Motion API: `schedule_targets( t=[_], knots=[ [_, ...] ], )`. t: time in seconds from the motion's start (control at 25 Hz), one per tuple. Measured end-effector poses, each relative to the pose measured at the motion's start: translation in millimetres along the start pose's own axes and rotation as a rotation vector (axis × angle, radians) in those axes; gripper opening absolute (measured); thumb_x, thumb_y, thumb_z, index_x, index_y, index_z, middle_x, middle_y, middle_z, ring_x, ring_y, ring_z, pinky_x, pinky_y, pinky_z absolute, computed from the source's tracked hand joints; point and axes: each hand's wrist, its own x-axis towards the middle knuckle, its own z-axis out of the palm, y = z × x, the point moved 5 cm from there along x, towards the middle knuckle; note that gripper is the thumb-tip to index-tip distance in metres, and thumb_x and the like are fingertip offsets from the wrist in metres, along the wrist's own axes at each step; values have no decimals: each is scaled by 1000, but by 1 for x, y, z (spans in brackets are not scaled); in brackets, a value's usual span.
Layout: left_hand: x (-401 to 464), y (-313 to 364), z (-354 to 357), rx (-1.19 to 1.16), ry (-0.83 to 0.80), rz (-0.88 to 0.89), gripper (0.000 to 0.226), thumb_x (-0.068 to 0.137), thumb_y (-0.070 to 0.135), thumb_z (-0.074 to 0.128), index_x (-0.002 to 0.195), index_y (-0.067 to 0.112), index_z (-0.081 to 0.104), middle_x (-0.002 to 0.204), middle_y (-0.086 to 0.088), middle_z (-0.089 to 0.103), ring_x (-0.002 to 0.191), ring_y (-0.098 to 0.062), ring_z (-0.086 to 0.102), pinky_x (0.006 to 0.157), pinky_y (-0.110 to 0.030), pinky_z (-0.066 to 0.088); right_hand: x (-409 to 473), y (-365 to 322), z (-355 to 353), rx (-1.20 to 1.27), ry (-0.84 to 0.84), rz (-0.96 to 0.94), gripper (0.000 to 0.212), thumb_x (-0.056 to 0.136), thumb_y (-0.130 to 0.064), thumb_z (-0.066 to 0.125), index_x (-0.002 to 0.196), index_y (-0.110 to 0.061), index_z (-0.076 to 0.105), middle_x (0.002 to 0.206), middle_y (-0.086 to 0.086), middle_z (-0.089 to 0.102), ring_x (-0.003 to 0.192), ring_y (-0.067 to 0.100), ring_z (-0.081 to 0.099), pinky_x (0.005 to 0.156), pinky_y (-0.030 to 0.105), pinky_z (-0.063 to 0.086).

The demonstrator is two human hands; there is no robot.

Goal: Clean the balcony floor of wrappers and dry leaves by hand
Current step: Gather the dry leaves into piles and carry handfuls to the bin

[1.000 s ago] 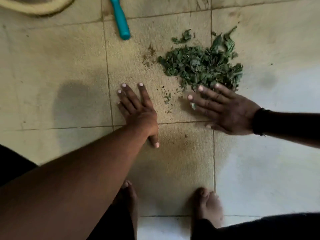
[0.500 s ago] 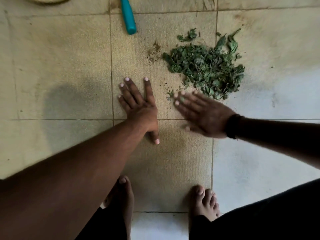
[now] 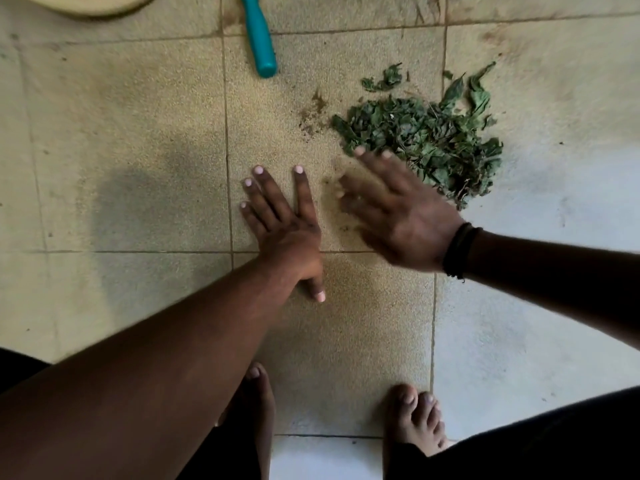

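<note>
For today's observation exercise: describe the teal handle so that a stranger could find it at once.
Start at the tiled floor and look to the top edge, above the left hand. The teal handle lies there, left of the leaf pile: the only smooth, bright plastic thing.

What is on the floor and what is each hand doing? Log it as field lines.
left hand: flat on the tile, fingers straight and spread
right hand: open, blurred, at the near edge of the leaves
leaf pile: green dry leaves heaped on the floor tiles
crumbs: brown specks left of the pile
teal handle: lying at the top, untouched
wrappers: none visible
</note>
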Motion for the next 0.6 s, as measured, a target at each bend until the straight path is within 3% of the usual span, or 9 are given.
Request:
schedule_targets(
  t=[0.08, 0.2, 0.32, 0.48, 0.6],
  knots=[
    [0, -2, 1, -11, 18, 0, 192, 29, 34, 104, 126, 15, -60, 127, -38, -60, 125, -58, -49, 112, -70, -16, -8, -23, 28, -96, -250, -152, 71, 102, -58, 27, 159, -16, 21, 167, 12, 11, 155, 36, -2, 125, 55, 4],
    [0, -1, -1, -11, 12, 13, 191, 30, 35, 103, 125, 13, -61, 125, -39, -60, 123, -59, -49, 112, -71, -16, -2, 0, 39, -216, -316, -61, 84, 100, -70, 11, 161, -15, -3, 168, 11, -8, 154, 32, -12, 125, 51, -2],
    [-1, -1, -2, -25, 20, 12, 192, 28, 35, 104, 124, 12, -61, 125, -39, -60, 124, -60, -49, 113, -72, -13, 10, 29, 16, -203, -245, 168, 87, 100, -69, 11, 161, -8, 3, 168, 15, -2, 155, 33, -8, 125, 52, 0],
    [0, -1, 1, -8, 19, 11, 193, 27, 37, 104, 125, 13, -60, 126, -39, -60, 124, -59, -49, 113, -72, -12, 4, 1, 29, -193, -278, -26, 88, 99, -70, 8, 161, -7, 2, 168, 15, -3, 155, 31, -9, 125, 52, -2],
    [0, -1, 0, -12, 22, 18, 193, 26, 36, 104, 126, 13, -60, 125, -38, -61, 123, -59, -50, 112, -72, -13, 19, 17, 20, -223, -255, 98, 88, 99, -69, 3, 161, -7, 6, 168, 14, -1, 156, 30, -8, 125, 51, -2]
  ],
)
